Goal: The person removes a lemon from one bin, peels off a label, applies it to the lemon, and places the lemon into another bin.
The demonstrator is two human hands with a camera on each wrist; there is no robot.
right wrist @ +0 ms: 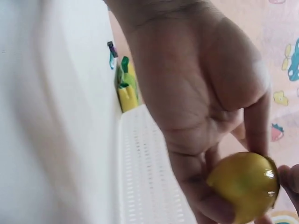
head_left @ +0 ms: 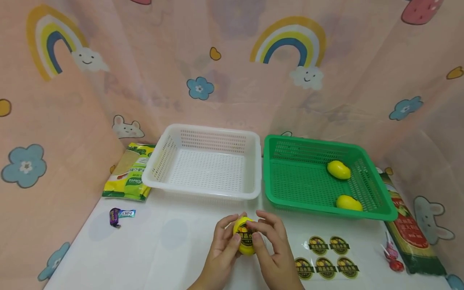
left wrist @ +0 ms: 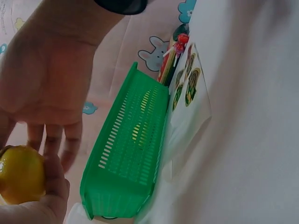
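Near the front of the table a yellow lemon (head_left: 247, 250) is held up between the two hands. My left hand (head_left: 222, 251) grips it, the thumb lying on its face and the fingers around its far side. A round black-and-gold sticker (head_left: 244, 235) sits on the lemon's upward face. With thumb and index finger my right hand (head_left: 274, 250) touches the sticker's right edge, its other fingers loosely bent above. In the left wrist view the lemon (left wrist: 21, 173) shows its plain side. The sticker's dark edge shows on the lemon (right wrist: 245, 186) in the right wrist view.
A white basket (head_left: 203, 192) stands behind the hands. Beside it, a green basket (head_left: 326, 213) holds two lemons (head_left: 338, 170). Right of the hands lies a sheet of round stickers (head_left: 326, 267). Lollipops (head_left: 393, 257) and a long packet (head_left: 411, 237) lie far right; wrapped candies (head_left: 115, 217) and a yellow-green bag (head_left: 132, 173), left.
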